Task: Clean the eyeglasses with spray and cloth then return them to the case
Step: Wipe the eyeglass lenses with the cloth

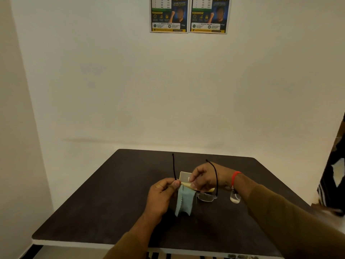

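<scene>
I hold the eyeglasses (207, 196) above the dark table (115, 193), their two black temples sticking up and away from me. My left hand (161, 195) pinches the left side of the frame together with a light blue cloth (183, 201) that hangs down over the left lens. My right hand (202, 179) grips the frame near its middle; the right lens shows bare below it. Behind my hands lies the open cream case (184, 177), partly hidden. A small clear spray bottle (235, 197) lies on the table under my right wrist.
The table stands against a plain wall with two posters (188, 14) high up. A dark patterned object (334, 184) stands at the right edge of view. A red band is on my right wrist.
</scene>
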